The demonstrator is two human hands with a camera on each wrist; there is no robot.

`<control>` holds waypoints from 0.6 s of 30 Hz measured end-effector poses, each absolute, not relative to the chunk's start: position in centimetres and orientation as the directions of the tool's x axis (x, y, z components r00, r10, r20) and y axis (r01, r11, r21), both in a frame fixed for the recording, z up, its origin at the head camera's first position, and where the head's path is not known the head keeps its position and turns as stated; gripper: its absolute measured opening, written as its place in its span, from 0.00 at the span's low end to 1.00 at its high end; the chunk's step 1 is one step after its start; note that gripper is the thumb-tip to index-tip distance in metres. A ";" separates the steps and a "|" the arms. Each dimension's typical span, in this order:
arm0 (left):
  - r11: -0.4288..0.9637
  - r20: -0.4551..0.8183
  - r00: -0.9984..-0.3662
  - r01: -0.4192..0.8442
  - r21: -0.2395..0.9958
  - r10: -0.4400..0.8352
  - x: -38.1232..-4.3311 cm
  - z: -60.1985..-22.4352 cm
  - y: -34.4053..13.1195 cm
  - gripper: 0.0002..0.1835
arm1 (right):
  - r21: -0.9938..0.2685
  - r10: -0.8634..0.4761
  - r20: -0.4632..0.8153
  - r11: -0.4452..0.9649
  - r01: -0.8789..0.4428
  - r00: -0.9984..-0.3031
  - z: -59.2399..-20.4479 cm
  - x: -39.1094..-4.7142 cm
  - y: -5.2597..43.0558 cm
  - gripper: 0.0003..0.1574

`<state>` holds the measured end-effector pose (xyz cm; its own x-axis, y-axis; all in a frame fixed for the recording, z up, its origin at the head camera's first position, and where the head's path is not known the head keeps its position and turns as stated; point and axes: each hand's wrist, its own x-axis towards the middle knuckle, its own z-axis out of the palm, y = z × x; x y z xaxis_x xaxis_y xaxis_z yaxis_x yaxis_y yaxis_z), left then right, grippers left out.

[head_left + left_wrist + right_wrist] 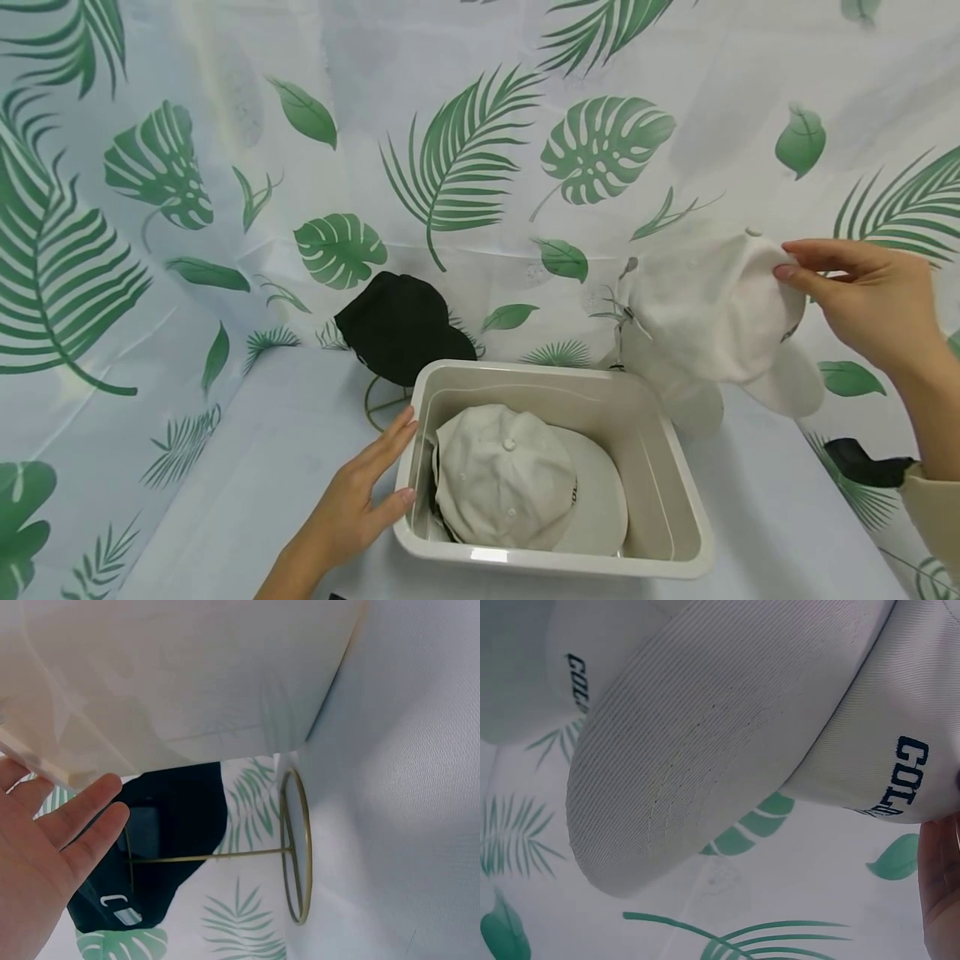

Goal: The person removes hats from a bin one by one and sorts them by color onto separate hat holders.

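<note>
My right hand (877, 304) pinches the crown of a white baseball cap (697, 308) between thumb and fingers, up at the right behind the bin. In the right wrist view, the held cap's ribbed brim (682, 750) and dark lettering show. Another white cap (693, 406) is partly hidden behind it. My left hand (356, 508) rests with extended fingers at the left rim of a beige plastic bin (555, 562). Inside the bin lies a white cap (510, 479), crown up, brim to the right; something dark shows at its left edge.
A black cap (405, 325) sits on a gold wire stand (375, 408) behind the bin's left corner. In the left wrist view, the stand's round base (306, 847) stands on the pale table (420, 825). A leaf-print cloth (465, 50) hangs behind the table.
</note>
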<state>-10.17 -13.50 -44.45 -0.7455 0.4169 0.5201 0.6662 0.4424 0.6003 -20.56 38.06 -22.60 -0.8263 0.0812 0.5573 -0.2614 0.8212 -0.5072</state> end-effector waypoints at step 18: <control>0.448 0.507 -0.755 0.655 0.609 0.415 -10.1 -44.7 -13.6 0.35 | -0.503 0.064 0.499 0.833 -0.229 -0.864 -25.6 -21.2 39.5 0.20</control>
